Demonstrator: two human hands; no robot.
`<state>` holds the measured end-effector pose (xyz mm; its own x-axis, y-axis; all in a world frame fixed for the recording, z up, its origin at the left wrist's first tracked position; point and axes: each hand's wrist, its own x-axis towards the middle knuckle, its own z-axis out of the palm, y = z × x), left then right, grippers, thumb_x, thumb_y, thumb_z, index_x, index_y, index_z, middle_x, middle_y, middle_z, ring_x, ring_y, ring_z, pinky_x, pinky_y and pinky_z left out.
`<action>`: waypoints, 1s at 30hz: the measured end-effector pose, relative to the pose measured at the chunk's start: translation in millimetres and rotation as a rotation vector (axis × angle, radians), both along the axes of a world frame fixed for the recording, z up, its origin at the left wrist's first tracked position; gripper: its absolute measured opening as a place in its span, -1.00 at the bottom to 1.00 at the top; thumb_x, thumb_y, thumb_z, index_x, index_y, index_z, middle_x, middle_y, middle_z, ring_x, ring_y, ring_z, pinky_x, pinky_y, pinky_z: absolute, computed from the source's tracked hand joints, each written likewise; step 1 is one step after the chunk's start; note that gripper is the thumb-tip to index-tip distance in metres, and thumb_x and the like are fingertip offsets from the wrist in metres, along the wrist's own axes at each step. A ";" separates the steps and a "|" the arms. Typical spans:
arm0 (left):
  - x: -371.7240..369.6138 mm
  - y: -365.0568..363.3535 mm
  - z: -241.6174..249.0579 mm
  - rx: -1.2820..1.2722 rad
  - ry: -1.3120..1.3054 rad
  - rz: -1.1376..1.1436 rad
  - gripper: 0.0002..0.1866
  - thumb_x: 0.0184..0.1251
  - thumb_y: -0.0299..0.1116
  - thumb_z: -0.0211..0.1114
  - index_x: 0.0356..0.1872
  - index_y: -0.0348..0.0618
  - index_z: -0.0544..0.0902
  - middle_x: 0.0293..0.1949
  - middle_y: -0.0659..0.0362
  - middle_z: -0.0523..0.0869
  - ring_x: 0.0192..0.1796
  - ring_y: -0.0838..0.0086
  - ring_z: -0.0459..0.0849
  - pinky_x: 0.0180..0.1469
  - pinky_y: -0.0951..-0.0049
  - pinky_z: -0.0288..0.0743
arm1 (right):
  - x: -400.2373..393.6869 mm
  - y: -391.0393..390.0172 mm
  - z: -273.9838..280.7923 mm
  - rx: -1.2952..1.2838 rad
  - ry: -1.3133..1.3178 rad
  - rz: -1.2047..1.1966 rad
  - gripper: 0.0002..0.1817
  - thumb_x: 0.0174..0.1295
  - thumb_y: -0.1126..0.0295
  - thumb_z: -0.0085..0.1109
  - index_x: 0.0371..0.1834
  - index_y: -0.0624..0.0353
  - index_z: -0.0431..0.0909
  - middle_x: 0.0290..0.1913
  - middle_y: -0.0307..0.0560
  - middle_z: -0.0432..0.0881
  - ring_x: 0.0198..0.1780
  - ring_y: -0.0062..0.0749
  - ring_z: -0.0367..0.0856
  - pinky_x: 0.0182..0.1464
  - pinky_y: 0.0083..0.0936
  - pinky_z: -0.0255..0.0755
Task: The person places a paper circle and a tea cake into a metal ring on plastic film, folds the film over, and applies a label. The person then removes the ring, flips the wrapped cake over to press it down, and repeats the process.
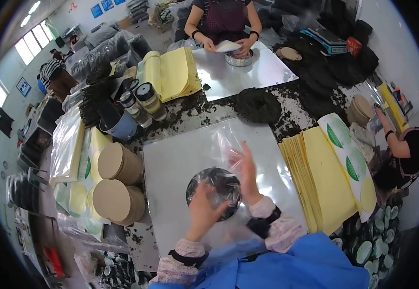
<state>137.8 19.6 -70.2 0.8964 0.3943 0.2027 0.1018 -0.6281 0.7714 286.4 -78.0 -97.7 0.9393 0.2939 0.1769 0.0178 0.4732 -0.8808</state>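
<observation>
A round dark disc (226, 190) with clear plastic film over it lies on the shiny metal sheet (171, 168) in front of me. My left hand (205, 207) rests at its left side, thumb apart from the fingers and pressing on the film. Just right of the disc, my right hand (248, 173) is raised, its fingers at a loose piece of clear plastic film (223, 142). Motion smears those fingertips slightly, but the film appears caught between them. The disc's left edge is partly hidden by my left hand.
Round tan cardboard discs (118, 202) are stacked at left, below a blue cup (120, 125) and lidded jars (150, 101). Yellow sheets (325, 178) lie right. Dark crumbs and a dark round cake (257, 105) lie beyond. Opposite, a co-worker (224, 21) handles a metal ring (239, 59).
</observation>
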 end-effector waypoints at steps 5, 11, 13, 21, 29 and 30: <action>-6.1 39.2 -26.8 -0.219 -0.297 -0.075 -0.53 0.35 -0.07 0.38 0.09 -0.24 0.66 -0.07 0.12 0.49 0.02 0.41 0.56 0.09 0.32 0.51 | -11.5 -17.4 -32.0 -0.448 -0.557 0.471 -0.62 0.51 0.12 -0.01 0.08 0.22 0.52 0.02 0.07 0.68 0.00 -0.19 0.67 0.08 -0.41 0.51; 4.8 23.7 -66.6 -0.162 -0.156 0.193 -0.56 0.17 -0.22 0.46 -0.06 -0.33 0.59 -0.05 0.04 0.50 0.01 0.25 0.54 0.08 0.19 0.45 | -26.6 9.9 36.5 -0.361 -0.675 0.187 -0.63 0.41 0.11 0.14 -0.03 0.22 0.60 -0.01 0.01 0.61 0.12 -0.06 0.58 0.43 -0.08 0.29; 18.5 9.7 -55.6 -0.429 -0.391 0.500 -0.29 -0.01 -0.32 0.59 0.17 -0.38 0.45 0.07 -0.01 0.54 0.08 0.10 0.58 0.22 0.13 0.47 | -41.7 -3.1 33.3 -0.590 -1.103 0.382 -0.66 0.34 0.16 0.22 -0.03 0.21 0.60 -0.06 -0.01 0.60 0.10 -0.01 0.56 0.44 -0.05 0.28; 1.0 15.6 -23.0 0.143 -0.160 -0.068 -0.51 -0.05 -0.55 0.43 0.03 -0.21 0.60 0.05 -0.13 0.58 0.10 -0.10 0.56 0.18 0.02 0.48 | -46.5 -45.0 76.6 -0.774 -0.836 0.095 -0.68 0.09 0.38 0.41 -0.08 0.16 0.62 -0.15 -0.03 0.60 0.02 -0.05 0.59 0.13 -0.18 0.50; 0.9 -1.4 9.0 0.393 0.101 -0.281 -0.19 0.30 0.00 0.31 0.45 -0.32 0.36 0.57 -0.15 0.18 0.62 -0.14 0.01 0.58 -0.15 -0.18 | -31.4 -54.6 17.3 -0.876 -0.880 0.324 -0.90 0.16 0.50 0.17 -0.27 0.24 0.61 -0.23 0.01 0.65 -0.15 -0.06 0.67 -0.12 -0.26 0.58; 4.3 -3.5 7.6 0.380 0.087 -0.324 -0.19 0.30 0.00 0.31 0.45 -0.32 0.36 0.57 -0.15 0.18 0.62 -0.14 0.01 0.58 -0.15 -0.18 | -20.3 -86.3 28.0 -0.786 -0.972 0.106 -0.85 0.13 0.50 0.20 -0.23 0.25 0.63 -0.17 0.05 0.68 -0.12 -0.04 0.69 -0.11 -0.28 0.59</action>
<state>142.1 16.1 -62.7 0.9803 0.0059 0.1974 -0.0913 -0.8729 0.4794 266.1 -164.3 -69.7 0.4841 0.6999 0.5252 0.8115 -0.1347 -0.5686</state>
